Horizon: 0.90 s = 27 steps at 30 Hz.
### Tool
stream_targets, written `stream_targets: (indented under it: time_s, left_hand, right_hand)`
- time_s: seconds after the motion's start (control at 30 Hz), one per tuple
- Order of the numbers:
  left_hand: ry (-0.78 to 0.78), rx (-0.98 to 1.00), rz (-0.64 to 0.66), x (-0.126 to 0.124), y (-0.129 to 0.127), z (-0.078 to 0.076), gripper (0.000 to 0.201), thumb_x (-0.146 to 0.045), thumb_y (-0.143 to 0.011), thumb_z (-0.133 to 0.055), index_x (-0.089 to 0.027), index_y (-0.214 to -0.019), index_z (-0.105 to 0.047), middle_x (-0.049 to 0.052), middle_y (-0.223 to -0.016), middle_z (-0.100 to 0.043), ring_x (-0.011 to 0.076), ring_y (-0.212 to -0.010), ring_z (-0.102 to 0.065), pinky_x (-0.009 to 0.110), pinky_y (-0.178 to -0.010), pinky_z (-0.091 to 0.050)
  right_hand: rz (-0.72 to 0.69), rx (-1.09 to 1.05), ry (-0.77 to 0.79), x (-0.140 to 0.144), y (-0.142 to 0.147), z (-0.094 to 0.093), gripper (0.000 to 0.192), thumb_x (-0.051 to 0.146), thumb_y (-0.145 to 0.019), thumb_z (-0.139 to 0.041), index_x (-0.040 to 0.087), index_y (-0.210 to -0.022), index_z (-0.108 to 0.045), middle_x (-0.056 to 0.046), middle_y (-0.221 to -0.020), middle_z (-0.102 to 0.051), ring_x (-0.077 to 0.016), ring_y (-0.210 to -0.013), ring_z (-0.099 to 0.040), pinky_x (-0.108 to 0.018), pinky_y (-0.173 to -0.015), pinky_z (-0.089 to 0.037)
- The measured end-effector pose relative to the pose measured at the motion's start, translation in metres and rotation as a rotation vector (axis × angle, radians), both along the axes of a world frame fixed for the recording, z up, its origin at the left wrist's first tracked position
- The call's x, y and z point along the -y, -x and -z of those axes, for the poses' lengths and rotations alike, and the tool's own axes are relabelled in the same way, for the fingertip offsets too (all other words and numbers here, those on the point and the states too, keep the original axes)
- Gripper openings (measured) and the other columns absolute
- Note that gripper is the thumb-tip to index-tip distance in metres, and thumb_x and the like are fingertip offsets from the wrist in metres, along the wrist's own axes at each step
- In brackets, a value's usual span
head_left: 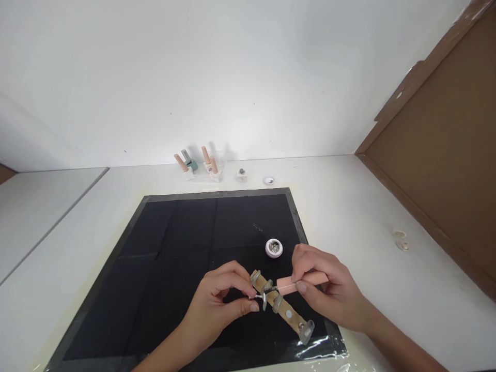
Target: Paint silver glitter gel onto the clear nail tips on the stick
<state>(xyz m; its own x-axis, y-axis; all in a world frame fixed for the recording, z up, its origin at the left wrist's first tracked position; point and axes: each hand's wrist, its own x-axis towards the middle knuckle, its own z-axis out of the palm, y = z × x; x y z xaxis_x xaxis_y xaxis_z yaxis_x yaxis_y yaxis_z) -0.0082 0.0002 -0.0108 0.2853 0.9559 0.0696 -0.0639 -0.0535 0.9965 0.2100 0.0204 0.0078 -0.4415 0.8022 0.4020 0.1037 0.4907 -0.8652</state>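
Note:
Between thumb and fingertips, my left hand (222,295) pinches the thin metal stem of a holder that carries a false nail (264,301). A nail polish brush (285,285) with a pink cap is gripped in my right hand (333,289). Its dark bristles are at the false nail; I cannot tell whether they touch it. Just behind and below lies a wooden display strip (296,318) with several more false nails on it. A small round pot (274,248) with silvery contents stands beyond my hands.
A black mat (186,232) covers part of the white table (341,201). Along the back stand several polish bottles (215,174), an uncapped bottle (242,175) and a small white lid (268,181). Small pale round items (401,241) lie to the right, near a brown panel (437,155).

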Motion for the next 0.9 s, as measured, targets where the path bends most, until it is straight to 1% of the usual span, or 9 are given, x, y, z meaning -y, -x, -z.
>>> stream_targets:
  time_s: [0.07,0.2,0.27,0.37,0.4,0.57,0.7,0.8,0.9]
  left_hand:
    - [0.026,0.007,-0.007,0.0,0.0,0.001,0.017,-0.004,-0.062,-0.077,-0.02,-0.066,-0.075,0.0,-0.068,-0.062,0.011,-0.063,-0.059,0.021,-0.059,-0.047]
    - [0.115,0.078,0.001,-0.002,0.002,0.006,0.014,-0.009,-0.064,-0.077,-0.021,-0.07,-0.076,0.001,-0.07,-0.061,0.0108,-0.063,-0.057,0.021,-0.057,-0.046]
    - [0.183,0.128,0.01,-0.003,0.002,0.007,0.011,-0.013,-0.064,-0.079,-0.021,-0.071,-0.077,0.0,-0.07,-0.06,0.0101,-0.061,-0.055,0.02,-0.053,-0.045]
    - [0.249,0.164,0.004,-0.004,0.002,0.006,0.009,-0.017,-0.062,-0.08,-0.022,-0.07,-0.078,0.0,-0.067,-0.059,0.0088,-0.058,-0.054,0.019,-0.051,-0.044]
    - [0.258,0.169,-0.003,-0.005,0.002,0.006,0.009,-0.018,-0.062,-0.081,-0.021,-0.07,-0.078,-0.001,-0.066,-0.059,0.0085,-0.057,-0.054,0.019,-0.052,-0.044]
    - [0.329,0.184,-0.038,-0.004,0.001,0.002,0.008,-0.019,-0.062,-0.08,-0.021,-0.069,-0.077,-0.003,-0.06,-0.059,0.0067,-0.053,-0.053,0.018,-0.051,-0.043]
    - [0.371,0.206,-0.028,-0.002,0.002,0.001,0.007,-0.019,-0.063,-0.08,-0.021,-0.069,-0.076,-0.003,-0.061,-0.063,0.0068,-0.054,-0.055,0.017,-0.053,-0.044]
    - [0.376,0.201,-0.018,-0.003,0.003,0.002,0.007,-0.021,-0.067,-0.078,-0.022,-0.073,-0.075,-0.002,-0.065,-0.066,0.0078,-0.058,-0.058,0.018,-0.058,-0.046]
    - [0.376,0.173,-0.02,-0.003,0.005,0.002,0.005,-0.025,-0.072,-0.075,-0.022,-0.076,-0.075,-0.002,-0.066,-0.068,0.0083,-0.061,-0.059,0.018,-0.061,-0.046]
  right_hand:
    - [0.04,0.007,0.0,-0.001,0.0,-0.001,0.017,0.007,-0.082,-0.05,0.023,-0.079,-0.052,0.003,-0.067,-0.049,-0.0115,-0.06,-0.046,-0.023,-0.054,-0.037]
    - [0.341,0.123,-0.007,-0.007,-0.003,-0.001,0.016,0.01,-0.085,-0.05,0.021,-0.075,-0.053,0.002,-0.067,-0.052,-0.0121,-0.059,-0.049,-0.023,-0.053,-0.038]
    - [0.431,0.201,-0.001,-0.011,-0.005,0.0,0.015,0.011,-0.085,-0.05,0.021,-0.074,-0.054,0.0,-0.071,-0.056,-0.0139,-0.064,-0.053,-0.024,-0.053,-0.04]
    - [0.416,0.288,0.049,-0.016,-0.006,0.005,0.014,0.016,-0.087,-0.05,0.021,-0.074,-0.054,-0.002,-0.072,-0.057,-0.0159,-0.065,-0.056,-0.023,-0.045,-0.034]
    - [0.391,0.316,0.057,-0.017,-0.006,0.007,0.014,0.017,-0.088,-0.049,0.021,-0.075,-0.054,-0.002,-0.072,-0.056,-0.0162,-0.065,-0.056,-0.023,-0.045,-0.034]
    - [0.346,0.408,0.033,-0.02,-0.001,0.014,0.016,0.015,-0.089,-0.047,0.02,-0.075,-0.052,-0.001,-0.075,-0.055,-0.0147,-0.067,-0.056,-0.026,-0.056,-0.039]
    - [0.334,0.466,0.028,-0.022,0.001,0.017,0.015,0.014,-0.089,-0.047,0.021,-0.077,-0.053,0.0,-0.076,-0.055,-0.0137,-0.065,-0.052,-0.026,-0.056,-0.037]
    - [0.332,0.472,0.039,-0.022,0.001,0.018,0.015,0.015,-0.089,-0.047,0.021,-0.077,-0.053,0.0,-0.076,-0.054,-0.0133,-0.063,-0.051,-0.026,-0.055,-0.036]
    - [0.353,0.396,0.074,-0.02,0.001,0.016,0.016,0.017,-0.088,-0.047,0.021,-0.074,-0.053,0.0,-0.075,-0.056,-0.0139,-0.064,-0.052,-0.025,-0.056,-0.036]
